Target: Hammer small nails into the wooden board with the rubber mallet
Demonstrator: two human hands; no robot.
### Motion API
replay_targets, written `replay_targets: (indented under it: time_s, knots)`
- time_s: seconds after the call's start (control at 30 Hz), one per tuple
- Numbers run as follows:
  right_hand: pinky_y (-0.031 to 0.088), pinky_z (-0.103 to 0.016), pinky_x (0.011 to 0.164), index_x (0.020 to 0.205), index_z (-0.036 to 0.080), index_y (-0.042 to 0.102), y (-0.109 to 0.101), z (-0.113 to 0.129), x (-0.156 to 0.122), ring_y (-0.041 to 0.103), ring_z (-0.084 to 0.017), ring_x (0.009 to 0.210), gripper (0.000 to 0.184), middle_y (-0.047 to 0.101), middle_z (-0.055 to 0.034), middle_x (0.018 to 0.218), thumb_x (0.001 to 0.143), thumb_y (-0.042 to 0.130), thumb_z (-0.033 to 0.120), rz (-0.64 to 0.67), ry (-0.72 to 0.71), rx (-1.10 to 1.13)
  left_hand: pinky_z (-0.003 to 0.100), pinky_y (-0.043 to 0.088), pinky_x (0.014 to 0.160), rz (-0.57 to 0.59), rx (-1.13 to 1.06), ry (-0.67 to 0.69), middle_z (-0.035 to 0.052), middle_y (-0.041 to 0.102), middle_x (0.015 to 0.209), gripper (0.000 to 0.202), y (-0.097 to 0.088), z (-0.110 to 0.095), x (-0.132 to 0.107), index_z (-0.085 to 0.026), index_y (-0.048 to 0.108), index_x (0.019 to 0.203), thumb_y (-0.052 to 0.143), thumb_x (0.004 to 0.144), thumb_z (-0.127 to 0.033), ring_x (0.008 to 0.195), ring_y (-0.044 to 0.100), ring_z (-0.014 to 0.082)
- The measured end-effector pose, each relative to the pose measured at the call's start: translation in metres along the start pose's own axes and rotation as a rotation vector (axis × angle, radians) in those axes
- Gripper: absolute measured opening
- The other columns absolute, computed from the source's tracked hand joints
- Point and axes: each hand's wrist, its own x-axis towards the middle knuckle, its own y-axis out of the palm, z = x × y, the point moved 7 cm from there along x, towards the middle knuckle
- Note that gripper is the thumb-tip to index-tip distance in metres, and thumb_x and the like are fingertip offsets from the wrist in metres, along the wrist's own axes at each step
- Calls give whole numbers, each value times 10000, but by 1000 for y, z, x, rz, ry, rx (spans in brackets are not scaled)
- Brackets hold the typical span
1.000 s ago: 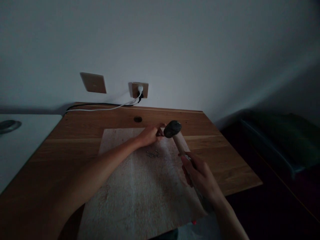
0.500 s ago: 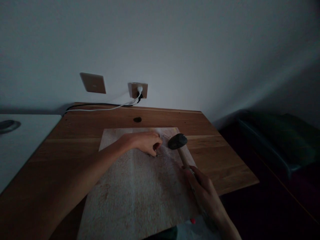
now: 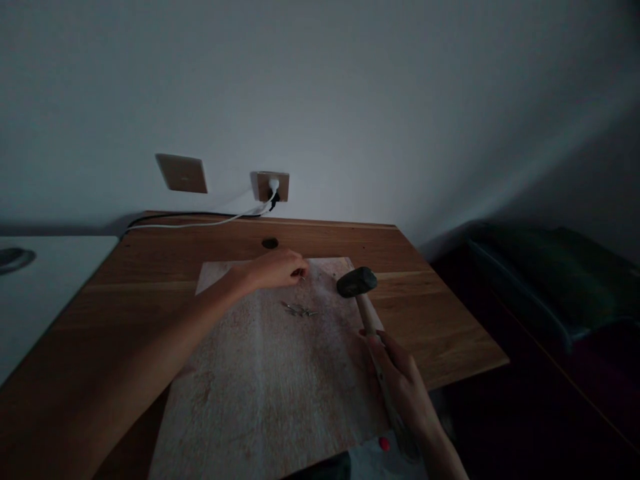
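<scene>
My right hand (image 3: 400, 377) is wrapped round the wooden handle of a hammer (image 3: 357, 283). Its dark, blunt head is raised over the right side of a pale wooden board (image 3: 240, 380). Near the board's far edge, my left hand (image 3: 283, 268) is closed in a pinch. A small bit of metal shows at its fingertips and looks like a nail (image 3: 303, 277); most of it is hidden by the fingers. Just nearer to me, a small heap of nails (image 3: 300, 310) lies loose on the board.
The board lies on a brown wooden table (image 3: 425, 300) with a dark round hole (image 3: 270, 243) at the back. A white and a black cable run to a wall socket (image 3: 273, 187). To the left stands a white surface (image 3: 55, 287). A red spot (image 3: 384, 444) shows below the board.
My left hand has drawn back from the heap towards the board's far edge, uncovering the nails. The hammer is held in nearly the same place. The view has shifted slightly.
</scene>
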Motion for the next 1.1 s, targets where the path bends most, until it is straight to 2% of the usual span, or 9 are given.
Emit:
replay_targets:
  time_s: [0.13,0.27,0.33,0.5,0.63,0.73,0.9,1.0,1.1]
  knots:
    - [451,-265,461,1186,154,738,3,-2,1,545,-177,487,741,513,35,526,906,473,788,38,48,-15,270,430,696,-21,49,-10,32,688,789,158,4,-2,1,-196,704,764,622,817,-72,722,625,163]
    - [496,-272,530,1128,174,757,1,5,1,596,-198,571,691,543,14,550,904,500,774,10,-4,-27,268,450,718,-45,40,-1,28,671,776,191,6,-5,2,-198,682,710,630,819,-51,717,619,158]
    - [487,-268,513,1143,177,751,1,4,1,578,-187,557,686,539,18,572,907,500,770,12,1,-19,267,462,739,-63,-6,21,27,670,775,202,7,-7,2,-202,692,709,632,836,-57,718,621,155]
    - [455,-244,465,1213,151,710,4,-3,-1,539,-151,515,719,521,37,613,909,502,768,39,40,26,269,485,795,-87,-136,57,32,695,836,174,14,-3,3,-219,774,842,647,900,-115,785,659,159]
    - [432,-240,419,1201,157,707,6,-3,0,511,-140,450,728,499,53,576,894,506,786,57,70,73,293,496,790,-151,-181,-18,52,702,874,124,23,12,2,-209,810,929,701,906,-152,830,674,181]
    - [449,-242,431,1155,169,738,4,-1,0,544,-150,485,711,531,33,593,870,539,790,26,50,52,314,508,818,-200,-219,-34,55,711,913,127,29,17,-1,-221,816,966,717,906,-169,877,683,193]
    - [416,-245,412,1251,147,686,3,-7,-1,500,-141,417,717,510,60,514,925,493,756,30,46,36,322,527,833,-240,-286,-57,62,748,942,196,31,19,-5,-192,781,1065,664,913,-149,861,696,186]
    - [415,-238,432,1266,146,671,1,1,1,505,-132,435,671,521,60,529,958,485,712,29,-9,18,299,532,787,-255,-337,-114,51,761,929,338,31,24,-6,-174,718,1195,671,866,-111,805,698,172]
    - [402,-229,434,1266,153,657,9,18,5,499,-122,441,598,505,69,542,983,502,656,86,-61,14,290,529,780,-263,-351,-160,51,757,945,382,32,29,-6,-172,692,1205,713,827,-123,808,696,172]
